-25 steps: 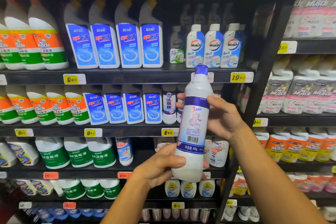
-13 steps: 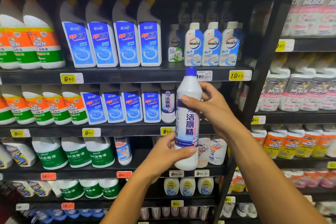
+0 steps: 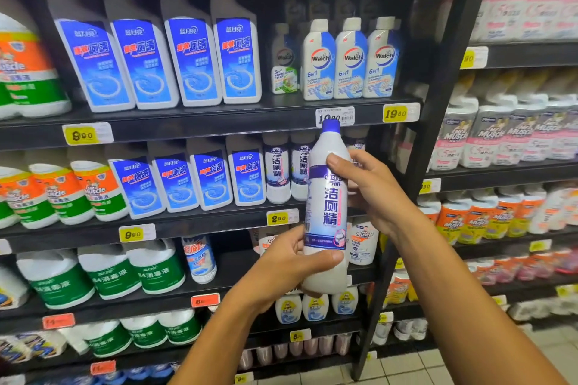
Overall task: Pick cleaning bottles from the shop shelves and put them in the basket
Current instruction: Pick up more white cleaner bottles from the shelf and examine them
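Observation:
I hold a tall white cleaning bottle [image 3: 327, 209] with a blue cap and a blue-purple label upright in front of the shelves. My left hand [image 3: 291, 266] grips its lower part from the left, thumb across the front. My right hand [image 3: 372, 187] wraps its upper part from the right. The label's front with large characters faces me. Two matching bottles [image 3: 276, 170] stand on the middle shelf just behind it. No basket is in view.
Black shelves [image 3: 194, 122] carry rows of blue-labelled toilet cleaners [image 3: 194, 62], Walch bottles [image 3: 350, 59], orange and green Mr Muscle bottles [image 3: 62, 191] and green-labelled jugs [image 3: 109, 272]. A black upright post [image 3: 419, 166] divides off a second shelf unit at right. Tiled floor [image 3: 438, 366] shows below.
The bottle has been turned in both hands from its barcode side to its front label. It also sits slightly lower and more upright, and the view has moved closer to the shelves.

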The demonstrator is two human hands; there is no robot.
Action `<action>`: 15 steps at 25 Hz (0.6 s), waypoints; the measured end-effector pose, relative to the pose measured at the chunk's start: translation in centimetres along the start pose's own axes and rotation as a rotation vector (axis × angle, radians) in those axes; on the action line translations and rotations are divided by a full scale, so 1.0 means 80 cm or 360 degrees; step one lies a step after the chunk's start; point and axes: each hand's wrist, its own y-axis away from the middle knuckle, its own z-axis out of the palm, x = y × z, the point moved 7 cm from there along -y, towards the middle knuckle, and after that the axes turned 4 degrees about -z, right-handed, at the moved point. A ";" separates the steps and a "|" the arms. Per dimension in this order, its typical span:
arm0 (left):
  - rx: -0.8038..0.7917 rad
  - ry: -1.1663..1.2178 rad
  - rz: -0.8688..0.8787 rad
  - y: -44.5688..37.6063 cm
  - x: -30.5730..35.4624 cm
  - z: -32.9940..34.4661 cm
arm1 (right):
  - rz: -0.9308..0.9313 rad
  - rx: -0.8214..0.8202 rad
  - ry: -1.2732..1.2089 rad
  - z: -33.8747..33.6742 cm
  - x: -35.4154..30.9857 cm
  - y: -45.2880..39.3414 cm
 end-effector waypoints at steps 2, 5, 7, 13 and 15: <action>0.0016 -0.0059 0.0016 -0.012 -0.009 -0.007 | -0.0145 -0.0090 -0.0025 -0.001 -0.005 0.007; 0.0003 -0.0088 -0.0091 -0.038 -0.033 -0.009 | -0.0205 -0.0144 -0.0035 -0.007 0.009 0.019; -0.0045 -0.0097 -0.0146 -0.055 -0.050 0.000 | -0.0161 -0.0082 -0.0030 -0.022 0.027 0.020; 0.0042 -0.0097 -0.0215 -0.103 -0.088 0.055 | 0.0060 0.0275 -0.0034 -0.107 0.091 -0.007; 0.0139 -0.0121 -0.0226 -0.132 -0.087 0.072 | 0.0088 0.0375 -0.0011 -0.140 0.105 -0.028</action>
